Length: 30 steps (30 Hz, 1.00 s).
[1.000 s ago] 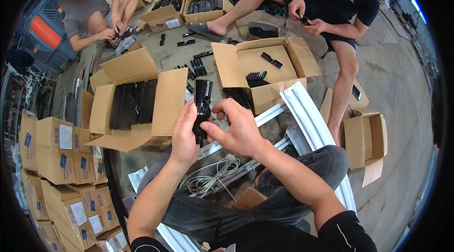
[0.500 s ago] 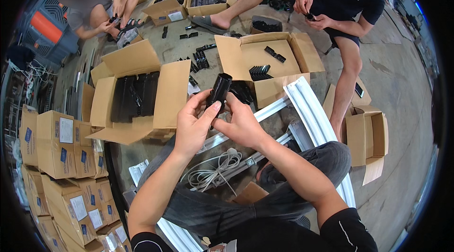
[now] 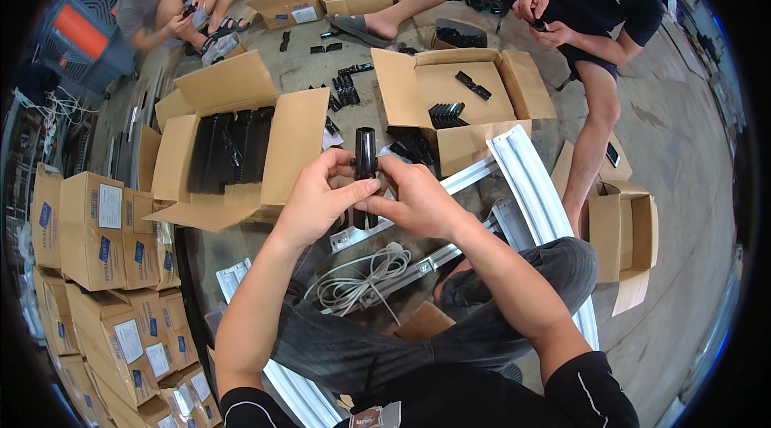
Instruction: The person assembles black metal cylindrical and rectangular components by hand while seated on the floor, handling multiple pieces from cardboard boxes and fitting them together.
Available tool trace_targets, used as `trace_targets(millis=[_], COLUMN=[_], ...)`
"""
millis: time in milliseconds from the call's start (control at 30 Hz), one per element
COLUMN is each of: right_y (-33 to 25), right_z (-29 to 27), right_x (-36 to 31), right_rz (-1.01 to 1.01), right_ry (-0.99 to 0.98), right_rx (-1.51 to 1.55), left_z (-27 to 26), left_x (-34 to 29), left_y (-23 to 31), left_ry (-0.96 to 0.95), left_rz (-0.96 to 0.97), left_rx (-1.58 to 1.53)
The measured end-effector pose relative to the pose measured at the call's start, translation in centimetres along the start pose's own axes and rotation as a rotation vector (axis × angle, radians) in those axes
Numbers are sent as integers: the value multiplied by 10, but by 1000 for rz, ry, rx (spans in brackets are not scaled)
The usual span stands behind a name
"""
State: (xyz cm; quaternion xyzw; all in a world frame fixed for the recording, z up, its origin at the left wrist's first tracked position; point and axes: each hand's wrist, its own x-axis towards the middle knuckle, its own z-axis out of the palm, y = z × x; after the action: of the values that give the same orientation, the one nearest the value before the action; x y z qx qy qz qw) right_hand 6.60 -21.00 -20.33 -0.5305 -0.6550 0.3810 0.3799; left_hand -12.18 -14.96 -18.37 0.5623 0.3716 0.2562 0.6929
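- Left hand (image 3: 313, 199) is clamped on the left side of the tube (image 3: 366, 156), its thumb crossing the near face and its fingers bent behind.
- Between the two hands is the tube, black and close to upright, its upper end rising clear of the fingers and its lower end showing below both thumbs.
- By its look the tube should be light, stiff and hard to damage; metal or plastic, I cannot tell. Its gloss and round wall suggest it could slip or roll under a loose pinch.
- Best hold, I judge, is mid-length on the tube: thumbs in front, fingers behind, both ends left free.
- Right hand (image 3: 418, 199) is clamped on the tube's right side, its thumb just under the left one; its fingertips are partly hidden.
- Right of the tube and farther from the body, a box (image 3: 482, 140) holds black parts (image 3: 448, 115).
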Motion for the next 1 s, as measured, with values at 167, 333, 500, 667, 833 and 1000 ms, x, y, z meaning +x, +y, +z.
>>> trace_targets(millis=[167, 333, 500, 667, 833, 1000], right_y=[-16, -12, -5, -7, -1, 2], right_z=[-13, -16, -14, -15, -14, -14], right_x=[1, 1, 1, 1, 3, 4], right_rz=[22, 37, 50, 68, 63, 90], right_ry=[-80, -101, -61, -71, -80, -92], right_rx=[-23, 21, 169, 145, 100, 135], left_z=[-4, 3, 7, 9, 3, 5], left_x=[1, 1, 3, 2, 1, 0], left_y=[-3, 0, -4, -5, -6, -2], left_ry=[-13, 4, 32, 53, 17, 51], left_rz=[-31, -31, -44, -73, -147, -150], left_rx=[-48, -193, -281, -318, -228, -269])
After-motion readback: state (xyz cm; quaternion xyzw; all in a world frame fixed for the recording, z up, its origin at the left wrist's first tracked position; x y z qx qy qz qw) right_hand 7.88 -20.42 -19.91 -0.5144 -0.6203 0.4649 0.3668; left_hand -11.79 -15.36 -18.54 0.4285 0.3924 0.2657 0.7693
